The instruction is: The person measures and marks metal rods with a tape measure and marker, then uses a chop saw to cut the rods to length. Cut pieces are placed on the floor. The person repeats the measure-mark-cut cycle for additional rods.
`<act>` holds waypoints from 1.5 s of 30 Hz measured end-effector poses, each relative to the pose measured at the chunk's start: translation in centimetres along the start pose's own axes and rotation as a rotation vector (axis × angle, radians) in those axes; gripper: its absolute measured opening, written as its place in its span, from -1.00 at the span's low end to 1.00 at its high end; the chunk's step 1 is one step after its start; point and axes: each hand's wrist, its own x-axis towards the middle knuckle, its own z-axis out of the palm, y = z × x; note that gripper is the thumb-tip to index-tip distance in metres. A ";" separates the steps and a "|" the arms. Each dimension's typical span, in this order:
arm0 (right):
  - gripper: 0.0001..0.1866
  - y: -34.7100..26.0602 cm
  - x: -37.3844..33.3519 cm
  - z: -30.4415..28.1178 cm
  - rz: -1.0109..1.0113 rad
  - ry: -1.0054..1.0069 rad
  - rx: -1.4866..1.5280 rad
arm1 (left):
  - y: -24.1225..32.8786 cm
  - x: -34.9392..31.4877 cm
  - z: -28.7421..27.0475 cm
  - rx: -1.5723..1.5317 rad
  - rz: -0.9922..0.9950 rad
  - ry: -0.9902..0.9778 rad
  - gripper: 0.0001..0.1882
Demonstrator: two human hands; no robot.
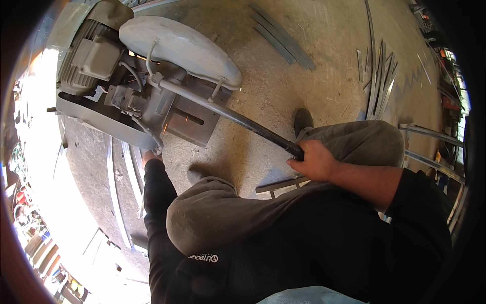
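Note:
In front of me on the left stands a grey cut-off saw with a large blade guard (179, 45) and an electric motor (96, 58). My right hand (318, 161) is closed around the dark end of its long lever handle (238, 117). Low on the machine, beside the end of the curved grey cover (104, 121), is my left hand (151, 156). Only a small part of that hand shows, and its fingers are hidden. Small orange sparks or glowing spots appear near the slotted base plate (191, 124) and under the guard.
Long metal strips (117, 195) lie on the floor to the left. Flat grey bars (283, 38) lie beyond the saw, and a bundle of thin strips (380, 81) is at right. A small metal frame (283, 185) is by my legs; metal rails (430, 133) stand at far right.

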 end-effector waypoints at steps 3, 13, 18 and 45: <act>-0.59 0.0 0.0 0.1 -0.010 0.010 -0.013 | -0.3 0.5 0.5 0.015 -0.007 -0.009 -0.49; -0.60 -0.1 0.0 0.0 0.021 -0.006 -0.009 | 0.3 0.3 0.1 0.022 -0.055 -0.041 -0.48; -0.61 0.0 0.1 0.2 0.005 0.008 -0.021 | 0.1 0.5 0.4 0.021 -0.045 -0.033 -0.47; -0.59 -0.5 0.5 0.3 0.054 -0.014 -0.048 | 2.0 -1.0 -2.2 0.023 -0.070 -0.110 -0.61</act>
